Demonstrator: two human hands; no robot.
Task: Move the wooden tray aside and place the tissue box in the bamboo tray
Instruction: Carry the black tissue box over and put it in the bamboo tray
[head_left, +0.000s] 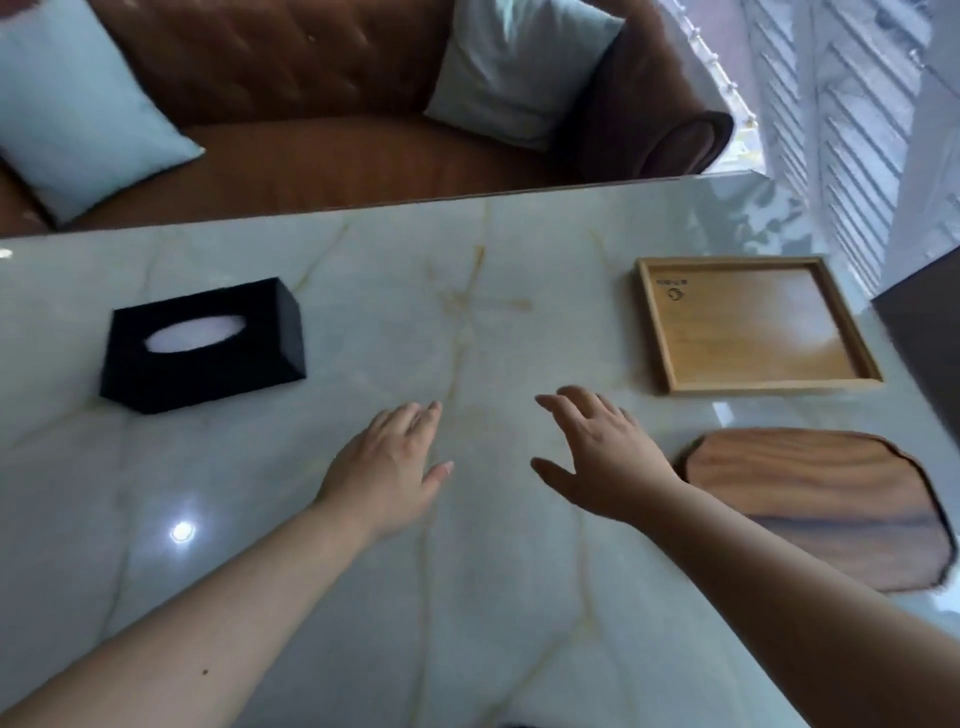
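Marble tabletop (467, 597), pale w/ tan veins & a bright light glare near the left forearm. Black tissue box (202, 345) sits far left on it, white tissue showing thru the oval slot on top; no label readable on it. Bamboo tray (756, 325), square w/ a raised rim, lies at the right rear, nothing in it; a small dark round logo & a short line of print sit in its back-left corner, too small to read. Wooden tray (826, 506), dark walnut-type grain w/ an irregular rounded outline, lies flat just in front of the bamboo one, the two apart.

Left hand (389, 465) & right hand (602, 462) are both out over the bare middle of the table, palms down, fingers spread wide, holding nothing. Right wrist is just beside the wooden tray's left edge; can't tell if touching. Tissue box is well apart from both hands.

Behind the table: brown tufted leather sofa (322, 93) w/ 2 pale blue cushions (78, 104).
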